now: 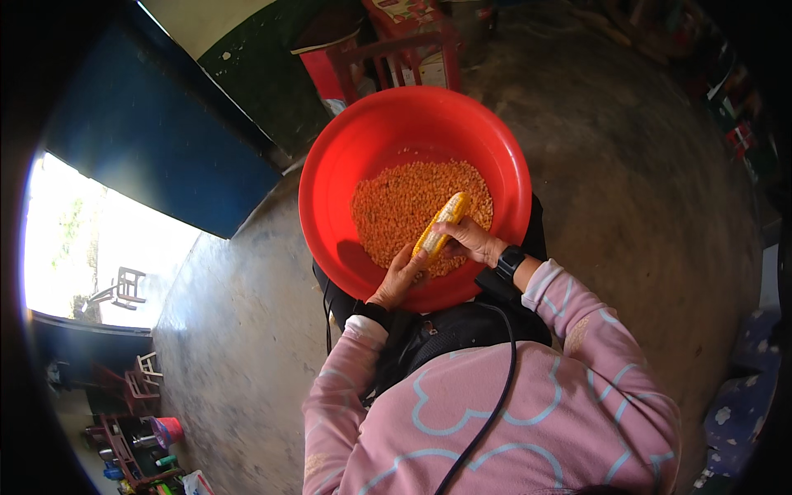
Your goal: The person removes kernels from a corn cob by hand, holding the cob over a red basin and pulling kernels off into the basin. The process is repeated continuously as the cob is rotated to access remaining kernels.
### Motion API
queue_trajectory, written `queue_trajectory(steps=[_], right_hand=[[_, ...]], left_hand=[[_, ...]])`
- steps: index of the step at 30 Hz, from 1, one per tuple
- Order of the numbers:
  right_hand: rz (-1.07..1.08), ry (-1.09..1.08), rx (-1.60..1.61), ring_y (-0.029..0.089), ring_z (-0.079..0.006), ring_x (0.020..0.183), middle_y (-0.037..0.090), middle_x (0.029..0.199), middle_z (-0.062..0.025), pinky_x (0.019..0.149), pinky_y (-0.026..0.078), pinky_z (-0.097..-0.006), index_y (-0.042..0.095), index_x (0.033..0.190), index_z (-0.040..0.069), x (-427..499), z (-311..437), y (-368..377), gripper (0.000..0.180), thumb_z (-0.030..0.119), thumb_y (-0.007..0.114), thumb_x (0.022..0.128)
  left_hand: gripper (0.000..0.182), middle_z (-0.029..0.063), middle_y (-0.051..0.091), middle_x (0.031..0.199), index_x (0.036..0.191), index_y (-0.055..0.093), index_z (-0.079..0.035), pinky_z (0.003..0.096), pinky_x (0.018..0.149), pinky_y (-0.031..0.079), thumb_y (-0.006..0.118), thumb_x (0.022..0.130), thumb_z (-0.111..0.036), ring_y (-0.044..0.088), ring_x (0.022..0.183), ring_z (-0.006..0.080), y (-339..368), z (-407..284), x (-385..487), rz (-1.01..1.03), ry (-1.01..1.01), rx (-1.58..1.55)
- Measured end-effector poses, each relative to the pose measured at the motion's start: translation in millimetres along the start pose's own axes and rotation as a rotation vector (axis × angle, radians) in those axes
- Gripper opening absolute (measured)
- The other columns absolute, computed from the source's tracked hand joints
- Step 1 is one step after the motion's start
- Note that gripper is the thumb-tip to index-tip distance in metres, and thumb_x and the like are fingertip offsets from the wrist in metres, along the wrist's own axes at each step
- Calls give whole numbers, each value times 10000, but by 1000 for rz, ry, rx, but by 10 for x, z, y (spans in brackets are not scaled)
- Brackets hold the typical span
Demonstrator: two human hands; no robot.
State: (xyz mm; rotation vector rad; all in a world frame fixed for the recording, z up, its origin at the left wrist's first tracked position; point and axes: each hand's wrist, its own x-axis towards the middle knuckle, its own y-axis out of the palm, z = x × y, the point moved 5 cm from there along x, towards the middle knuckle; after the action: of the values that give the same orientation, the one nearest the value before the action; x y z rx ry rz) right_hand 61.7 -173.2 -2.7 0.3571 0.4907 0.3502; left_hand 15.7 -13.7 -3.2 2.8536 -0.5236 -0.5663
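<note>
A yellow corn cob, partly stripped to pale bare rows along its upper side, is held at a slant over a red plastic basin. My left hand grips its lower end, thumb laid along the cob. Around the cob's middle is my right hand, with the thumb on the bare strip; some of its fingers are hidden beneath. Loose corn kernels cover much of the basin's bottom. The basin rests on my lap.
A dark red wooden chair with boxes stands just beyond the basin. Bright light enters by an open doorway at left, beside a blue door. A black cable runs down my front. Household items and a pink bucket sit lower left.
</note>
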Motion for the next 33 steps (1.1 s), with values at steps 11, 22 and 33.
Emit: queue_trajectory(steps=[11, 22, 33], right_hand=[[-15, -31, -21, 587, -92, 627, 609, 862, -19, 527, 528, -225, 546, 1032, 65, -59, 86, 47, 424, 371, 698, 781], [64, 75, -295, 557, -118, 602, 558, 767, -44, 485, 504, -273, 498, 1021, 18, -9, -115, 111, 350, 261, 642, 814], [-76, 56, -557, 598, -176, 511, 613, 681, -112, 424, 493, -292, 569, 933, -22, -49, -103, 69, 251, 196, 575, 810]], left_hand=[[509, 120, 552, 1099, 1268, 419, -66, 391, 821, 492, 340, 958, -461, 578, 953, 265, 57, 65, 95, 185, -134, -328], [437, 35, 575, 961, 1256, 440, -108, 244, 596, 439, 401, 956, -422, 573, 776, 133, -33, 35, 66, 25, -13, -52], [420, 30, 566, 1002, 1280, 398, -96, 255, 658, 468, 433, 958, -363, 568, 807, 130, 57, 12, 110, 133, -52, 170]])
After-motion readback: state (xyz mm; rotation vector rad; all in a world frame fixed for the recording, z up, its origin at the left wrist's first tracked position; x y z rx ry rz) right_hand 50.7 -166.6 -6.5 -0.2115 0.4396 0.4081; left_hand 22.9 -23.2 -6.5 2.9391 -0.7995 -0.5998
